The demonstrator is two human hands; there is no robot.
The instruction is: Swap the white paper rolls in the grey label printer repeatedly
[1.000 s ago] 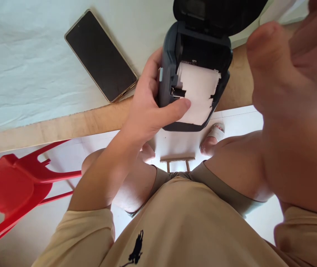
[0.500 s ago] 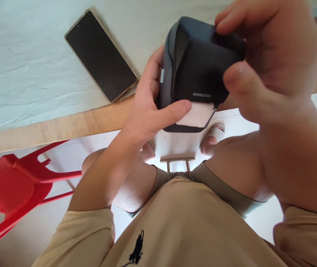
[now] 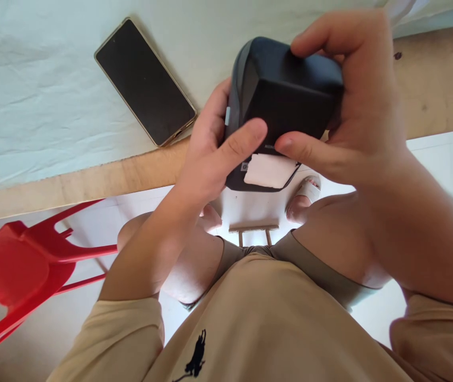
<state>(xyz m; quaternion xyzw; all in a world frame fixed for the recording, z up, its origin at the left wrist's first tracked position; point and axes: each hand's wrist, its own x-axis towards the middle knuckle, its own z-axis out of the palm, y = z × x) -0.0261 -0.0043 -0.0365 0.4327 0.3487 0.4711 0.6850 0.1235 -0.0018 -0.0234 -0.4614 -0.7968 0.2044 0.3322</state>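
Between my two hands is a black label printer (image 3: 290, 101) with NIIMBOT lettering, partly covered by my right thumb. A white paper label (image 3: 272, 171) shows at its near end, below the dark cover. My left hand (image 3: 214, 138) wraps the left side, its thumb lying on the cover. My right hand (image 3: 357, 95) grips the right side, fingers over the far edge and thumb across the front. The printer is held up at the table's front edge. Left of it, a phone (image 3: 147, 82) with a dark screen lies on the cloth.
A pale green cloth (image 3: 43, 106) covers the table, whose bare wooden edge (image 3: 139, 172) runs along the front. A red plastic chair (image 3: 19, 265) stands at the lower left. My legs are under the table edge, above a pale tiled floor.
My right hand has moved left and closed around the printer's right side. The printer has tilted slightly, and my left thumb has shifted off the label up onto the cover.
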